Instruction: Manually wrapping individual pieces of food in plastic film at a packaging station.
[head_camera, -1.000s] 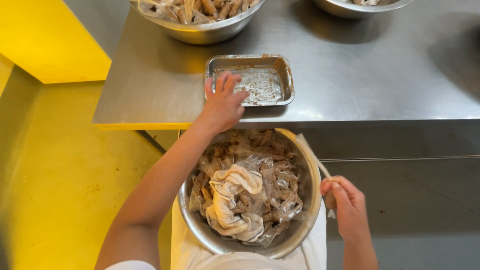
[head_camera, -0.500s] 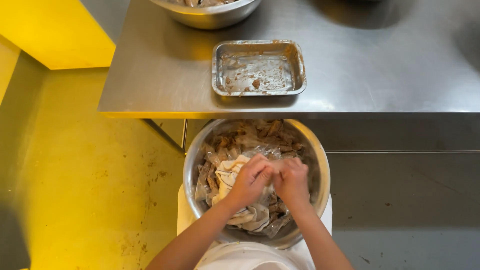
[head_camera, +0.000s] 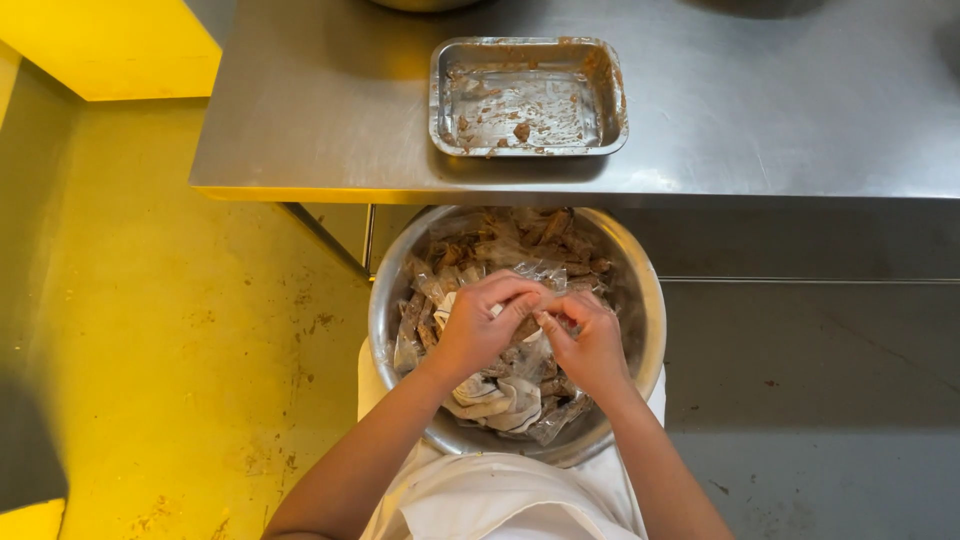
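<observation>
The only packages are small clear plastic packets (head_camera: 480, 255) of brown stick-shaped pieces, heaped in a round steel bowl (head_camera: 640, 300) at about 6 o'clock from the picture's middle. They fill the bowl thickest toward its 12 o'clock rim, crumpled and overlapping, with more showing at the 5 o'clock side beside a white cloth (head_camera: 495, 395). The hands (head_camera: 535, 325) meet over the heap and pinch one clear packet between their fingertips; no labels, signs or screens show.
</observation>
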